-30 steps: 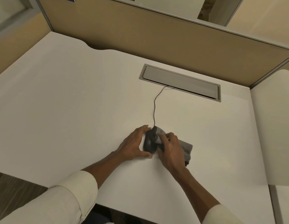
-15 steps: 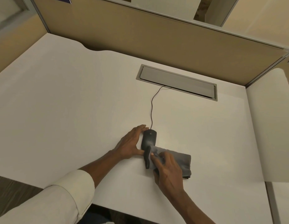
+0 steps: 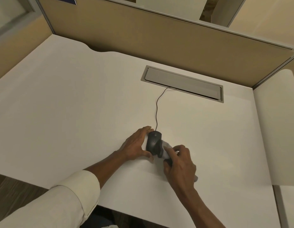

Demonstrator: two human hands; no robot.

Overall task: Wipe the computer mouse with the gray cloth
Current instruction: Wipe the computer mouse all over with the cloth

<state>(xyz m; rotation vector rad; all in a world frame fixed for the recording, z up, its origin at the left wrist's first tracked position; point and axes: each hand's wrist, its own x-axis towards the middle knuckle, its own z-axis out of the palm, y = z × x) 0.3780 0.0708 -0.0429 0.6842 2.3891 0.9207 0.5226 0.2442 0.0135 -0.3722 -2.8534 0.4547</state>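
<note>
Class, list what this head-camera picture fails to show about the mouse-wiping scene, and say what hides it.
- Gray cloth: blurred, mostly hidden under the right hand.
- Black computer mouse: left flank behind the left hand, right flank behind the cloth.
- Thin black cable: far end vanishes into the gray desk hatch.

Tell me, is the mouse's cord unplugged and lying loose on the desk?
No, the cord runs from the mouse back across the desk into the cable slot.
</note>
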